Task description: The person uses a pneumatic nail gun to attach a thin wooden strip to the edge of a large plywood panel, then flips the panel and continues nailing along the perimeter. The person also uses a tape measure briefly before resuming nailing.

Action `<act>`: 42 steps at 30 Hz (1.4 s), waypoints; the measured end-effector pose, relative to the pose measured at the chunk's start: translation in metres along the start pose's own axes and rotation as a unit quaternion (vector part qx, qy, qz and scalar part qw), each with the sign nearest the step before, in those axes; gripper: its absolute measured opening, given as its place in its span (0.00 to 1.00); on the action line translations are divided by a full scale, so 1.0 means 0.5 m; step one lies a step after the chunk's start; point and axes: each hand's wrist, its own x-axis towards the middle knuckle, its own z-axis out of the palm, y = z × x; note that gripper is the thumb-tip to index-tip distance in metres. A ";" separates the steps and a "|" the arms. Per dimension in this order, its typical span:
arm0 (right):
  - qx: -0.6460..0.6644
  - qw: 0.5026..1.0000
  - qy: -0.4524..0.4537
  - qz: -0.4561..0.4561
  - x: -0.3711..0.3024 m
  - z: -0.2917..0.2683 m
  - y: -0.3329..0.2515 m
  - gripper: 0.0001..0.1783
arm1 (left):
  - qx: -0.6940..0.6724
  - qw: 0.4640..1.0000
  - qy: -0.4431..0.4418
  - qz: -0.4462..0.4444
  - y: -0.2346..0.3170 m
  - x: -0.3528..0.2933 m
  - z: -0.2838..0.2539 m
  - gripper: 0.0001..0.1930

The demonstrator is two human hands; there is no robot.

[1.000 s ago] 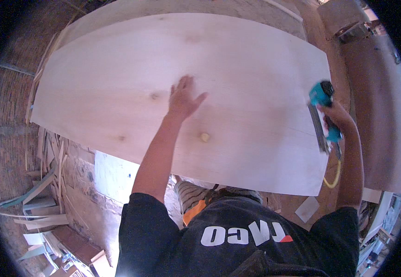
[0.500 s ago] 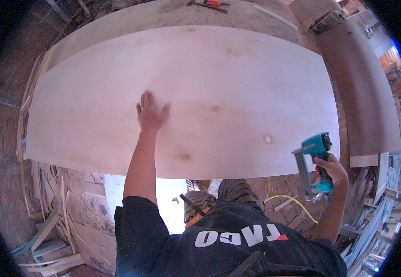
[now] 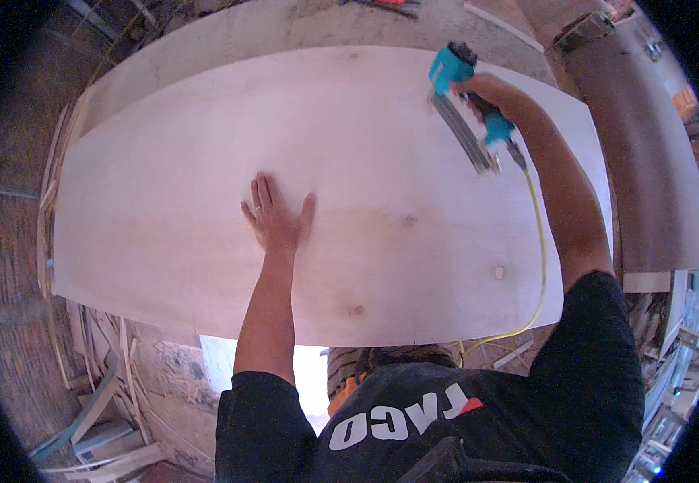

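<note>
A large pale plywood sheet (image 3: 349, 266) spans the space in front of me. My left hand (image 3: 278, 217) rests flat near its middle with fingers spread, a ring on one finger. Toward the far right part of the sheet, my right hand (image 3: 486, 95) grips a teal and black pneumatic nail gun (image 3: 454, 72) by its handle. The gun's long grey magazine slants down toward me. From the handle's base a yellow air hose (image 3: 541, 266) curves over the sheet and off its near edge. Whether the gun's nose touches the wood I cannot tell.
Beyond the sheet's far edge lies a dusty board (image 3: 285, 28) with dark and red tools (image 3: 393, 6) on it. A brown panel (image 3: 647, 161) stretches along the right. Wood offcuts (image 3: 104, 402) are heaped at the lower left.
My right hand has swung the nail gun from beside the sheet's near right corner up over its far right part. The yellow hose now trails across the sheet. My left hand stays spread on the wood.
</note>
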 end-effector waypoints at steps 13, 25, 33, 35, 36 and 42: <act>-0.104 0.993 0.041 -0.030 0.290 -0.032 -0.009 0.23 | 0.037 0.999 -0.007 0.000 0.043 0.020 0.053 0.57; -0.127 0.989 0.029 -0.071 0.278 -0.037 0.030 0.25 | 0.034 0.999 -0.006 0.012 0.050 0.012 0.076 0.56; -0.128 0.990 0.052 -0.028 0.267 -0.056 0.003 0.21 | 0.064 0.998 -0.013 0.013 0.041 0.004 0.048 0.58; -0.094 0.993 0.070 0.009 0.269 -0.054 -0.018 0.15 | 0.053 0.998 -0.007 0.013 0.032 0.000 0.037 0.58; -0.095 0.994 0.059 0.008 0.265 -0.047 -0.030 0.16 | 0.049 0.999 -0.004 0.014 0.022 -0.001 0.029 0.58; -0.069 0.997 0.028 -0.022 0.245 -0.044 -0.050 0.17 | 0.064 0.998 -0.026 0.000 0.014 0.008 0.014 0.59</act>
